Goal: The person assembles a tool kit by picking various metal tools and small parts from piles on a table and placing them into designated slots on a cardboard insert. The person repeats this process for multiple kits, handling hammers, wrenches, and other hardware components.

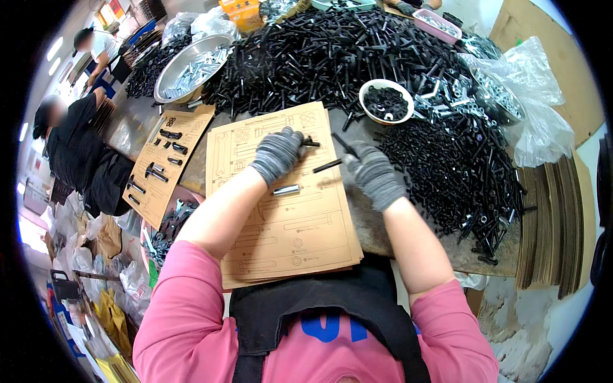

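Note:
Both my hands wear grey knit gloves. My left hand (pixel 279 154) is closed over the upper part of a brown cardboard sheet (pixel 300 223) printed with outlines of parts. A short black bolt-like piece (pixel 311 143) sticks out from its fingertips. Off the sheet's right edge, my right hand (pixel 375 173) is closed on black bolts; one long black bolt (pixel 343 144) points up and another black bolt (pixel 327 166) reaches over the sheet. Their ends are hidden by the fingers. A silver metal sleeve (pixel 285 189) lies on the sheet below my left hand.
Beyond the sheets rises a heap of black bolts (pixel 294 64). A white bowl of black nuts (pixel 387 104), a smaller-parts pile (pixel 447 166) and a steel basin (pixel 167 80) surround me. Another cardboard sheet (pixel 153 191) carries black parts at left. Stacked cardboard (pixel 549 223) stands right; co-workers are at left.

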The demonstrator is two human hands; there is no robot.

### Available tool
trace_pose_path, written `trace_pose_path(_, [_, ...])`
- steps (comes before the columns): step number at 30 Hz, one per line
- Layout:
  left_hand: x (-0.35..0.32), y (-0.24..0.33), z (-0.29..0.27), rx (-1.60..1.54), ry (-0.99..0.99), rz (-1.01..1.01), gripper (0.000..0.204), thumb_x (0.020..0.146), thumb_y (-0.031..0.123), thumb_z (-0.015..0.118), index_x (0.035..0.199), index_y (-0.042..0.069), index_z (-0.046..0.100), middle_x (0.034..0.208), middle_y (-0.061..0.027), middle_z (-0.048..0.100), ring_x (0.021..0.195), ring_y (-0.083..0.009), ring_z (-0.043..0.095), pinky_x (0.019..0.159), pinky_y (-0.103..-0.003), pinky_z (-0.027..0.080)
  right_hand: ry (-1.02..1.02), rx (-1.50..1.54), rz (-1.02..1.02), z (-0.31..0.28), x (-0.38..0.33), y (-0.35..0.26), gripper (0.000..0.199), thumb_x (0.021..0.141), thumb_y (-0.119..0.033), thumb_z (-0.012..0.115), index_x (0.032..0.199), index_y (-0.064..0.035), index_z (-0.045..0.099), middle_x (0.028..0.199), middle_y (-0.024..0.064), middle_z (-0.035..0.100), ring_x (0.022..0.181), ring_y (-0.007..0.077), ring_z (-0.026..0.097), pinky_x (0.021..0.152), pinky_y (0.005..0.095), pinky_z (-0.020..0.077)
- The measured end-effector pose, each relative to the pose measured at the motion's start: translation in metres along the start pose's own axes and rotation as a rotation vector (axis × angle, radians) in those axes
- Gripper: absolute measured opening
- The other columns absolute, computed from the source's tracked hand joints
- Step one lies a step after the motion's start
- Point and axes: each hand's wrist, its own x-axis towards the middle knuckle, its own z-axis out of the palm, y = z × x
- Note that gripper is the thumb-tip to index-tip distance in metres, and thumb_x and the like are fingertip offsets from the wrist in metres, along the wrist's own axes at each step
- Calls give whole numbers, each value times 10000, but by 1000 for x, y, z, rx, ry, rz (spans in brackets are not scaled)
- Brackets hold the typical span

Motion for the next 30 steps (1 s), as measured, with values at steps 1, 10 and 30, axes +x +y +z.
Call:
trace_pose_path(1, [0, 0, 1, -4, 41, 26, 243, 781, 269, 541, 895, 54, 555, 832, -156, 554, 762, -315, 574, 681, -406, 467, -27, -47, -2, 8, 4, -16, 230, 808, -213, 534, 978, -58, 543, 855, 179, 593, 790, 333, 572, 714, 397, 456])
trace_pose_path(10, [-9, -42, -5, -301, -53, 292, 349, 709, 195, 647, 1035, 93, 572, 912, -96, 569, 862, -272, 557, 764, -348, 458, -166, -245, -73, 33, 11, -24, 251, 842, -266, 458, 957, -57, 535, 881, 163, 585, 820, 314, 568, 709, 407, 447])
trace_pose_path(30, [-18, -24, -13, -571, -97, -10, 304, 758, 135, 628, 1046, 58, 569, 879, -104, 586, 825, -239, 572, 763, -312, 463, 144, 188, 69, 15, -5, 31, 171, 835, -139, 525, 956, -22, 556, 741, 57, 557, 679, 135, 523, 622, 270, 426])
